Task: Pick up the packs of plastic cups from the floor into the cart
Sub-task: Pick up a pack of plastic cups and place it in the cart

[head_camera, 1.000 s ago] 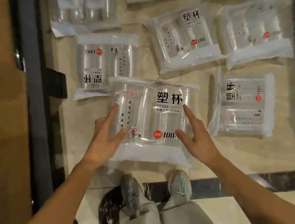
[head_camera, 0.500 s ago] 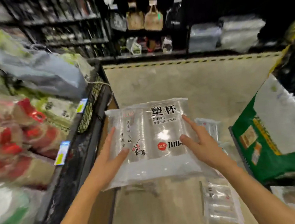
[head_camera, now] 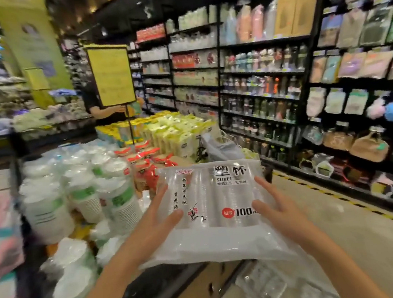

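Note:
I hold a clear pack of plastic cups (head_camera: 217,208) with black characters and a red "100" label at chest height in front of me. My left hand (head_camera: 159,220) grips its left edge, fingers spread over the front. My right hand (head_camera: 275,207) grips its right edge the same way. Below the pack lies a dark platform with a wooden edge (head_camera: 198,289), which may be the cart; I cannot tell for sure. More clear packs (head_camera: 274,287) lie blurred on the floor at the bottom right.
Stacks of wrapped paper cups and bowls (head_camera: 83,199) fill the display at left. Yellow tissue packs (head_camera: 165,132) stand beyond. Shelves of bottles and goods (head_camera: 265,100) line the right side of the aisle. A person (head_camera: 101,109) stands behind a yellow sign (head_camera: 111,74).
My view has swung up from the floor to the aisle. Both hands have lifted the pack off the floor and carried it up to chest height.

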